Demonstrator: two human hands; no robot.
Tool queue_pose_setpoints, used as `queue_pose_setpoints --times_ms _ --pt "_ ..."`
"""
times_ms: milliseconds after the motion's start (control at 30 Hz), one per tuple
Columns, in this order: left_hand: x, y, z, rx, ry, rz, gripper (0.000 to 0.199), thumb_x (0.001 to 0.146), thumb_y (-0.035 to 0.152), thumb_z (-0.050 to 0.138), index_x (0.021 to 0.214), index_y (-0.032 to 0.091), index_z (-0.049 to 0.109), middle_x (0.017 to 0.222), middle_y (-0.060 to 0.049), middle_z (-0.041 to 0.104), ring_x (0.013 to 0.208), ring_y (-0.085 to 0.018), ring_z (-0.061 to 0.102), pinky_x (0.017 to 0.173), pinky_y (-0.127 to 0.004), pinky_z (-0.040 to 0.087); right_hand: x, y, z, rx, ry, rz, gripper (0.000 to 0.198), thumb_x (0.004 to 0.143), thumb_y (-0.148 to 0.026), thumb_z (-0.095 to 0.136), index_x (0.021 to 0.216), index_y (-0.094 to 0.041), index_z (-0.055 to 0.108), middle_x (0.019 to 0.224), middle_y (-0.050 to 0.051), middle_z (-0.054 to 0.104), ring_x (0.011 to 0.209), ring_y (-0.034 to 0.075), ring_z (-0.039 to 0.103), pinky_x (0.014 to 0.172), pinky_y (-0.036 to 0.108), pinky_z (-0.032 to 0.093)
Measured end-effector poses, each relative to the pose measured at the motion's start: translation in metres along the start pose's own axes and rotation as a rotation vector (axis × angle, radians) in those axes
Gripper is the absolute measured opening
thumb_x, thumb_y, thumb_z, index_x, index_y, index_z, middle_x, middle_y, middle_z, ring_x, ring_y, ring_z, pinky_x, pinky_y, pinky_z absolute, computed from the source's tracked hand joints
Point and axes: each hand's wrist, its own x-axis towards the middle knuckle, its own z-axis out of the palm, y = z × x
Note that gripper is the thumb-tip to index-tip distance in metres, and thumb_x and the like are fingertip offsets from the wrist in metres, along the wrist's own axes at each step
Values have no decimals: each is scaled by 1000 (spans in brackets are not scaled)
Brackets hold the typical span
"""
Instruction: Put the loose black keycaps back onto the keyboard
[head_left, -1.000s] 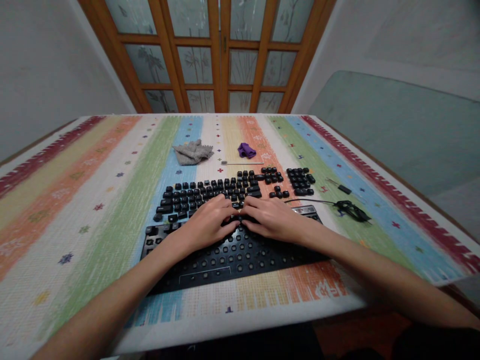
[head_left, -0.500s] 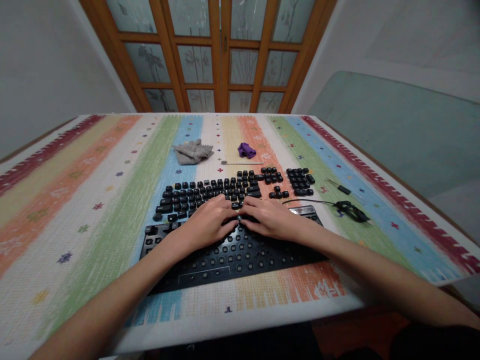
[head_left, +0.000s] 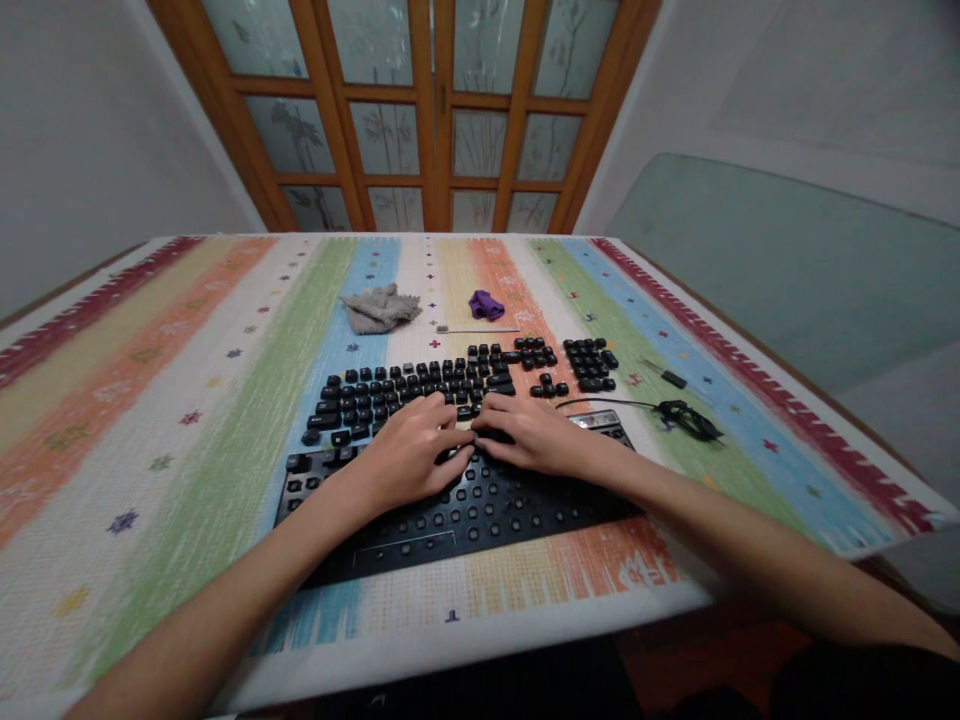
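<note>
L hand (head_left: 409, 445) & R hand (head_left: 532, 435) meet at the far edge of the keyboard base (head_left: 469, 520), thumbs & fingertips bunched close over the top row, roughly mid-width. Can't tell if they're pinching a cap or just pressing; whatever's under the tips is hidden. Base lies flat, slightly skewed, in front of the wearer; loose keycaps (head_left: 364, 403) sit in rows just beyond it, numpad block (head_left: 590, 362) set apart on the R.

To do this bit well, I'd say: keep force straight along the switch stem, both sides even, no rocking; a tilted cap could bind or stress the stem. A light steadying touch shd keep the base from sliding. Mind the knuckles: L hand is v. close to the loose rows & could knock them out of order.

Materials: base = hard black plastic, dotted w/ small exposed switches, a few caps on at its far-L corner. Loose caps = small black blocks, some wider bars. Gray cloth (head_left: 381, 310) looks nubbly, rumpled; purple cloth (head_left: 487, 305) is smaller, smoother-looking, bunched. Slim brush (head_left: 442, 329) lies btwn cloths & caps. Cable (head_left: 686, 420) = thin, black, coiled. Tablecloth (head_left: 187, 540) = striped, woven-look.
</note>
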Motion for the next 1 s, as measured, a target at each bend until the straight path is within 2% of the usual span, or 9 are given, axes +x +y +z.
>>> queue_pose_setpoints --times_ms 167,533,700,867,1000 --pt "-1 3 -2 68 23 35 28 94 32 49 97 17 72 80 -7 60 77 -21 46 73 -37 42 1 1 0 -40 -17 2 18 96 -27 56 104 -14 65 100 9 62 79 16 55 64 28 37" --pt "-2 7 0 132 -16 26 22 88 34 53 90 16 67 83 -7 59 78 -21 47 71 -37 41 7 -4 -9 -104 -111 10 17 95 -25 57 102 -13 68 104 9 61 71 13 52 61 28 33" --pt "-3 8 0 128 -36 27 27 90 38 53 92 16 68 85 -7 59 79 -22 47 73 -37 41 9 -1 -15 -89 -110 -21 16 93 -24 59 101 -15 71 104 8 62 75 14 54 63 28 35" --pt "-3 11 -3 91 19 22 30 92 38 52 93 15 70 83 -7 57 77 -21 47 72 -37 41 21 14 -33 -114 -55 29 19 91 -27 61 102 -17 73 100 9 63 79 17 55 64 28 35" --pt "-3 11 -4 71 46 18 30 92 38 51 94 16 71 80 -6 56 75 -20 46 71 -35 41 42 44 -44 -87 20 94 22 89 -24 60 105 -17 74 97 9 63 86 20 57 74 31 39"
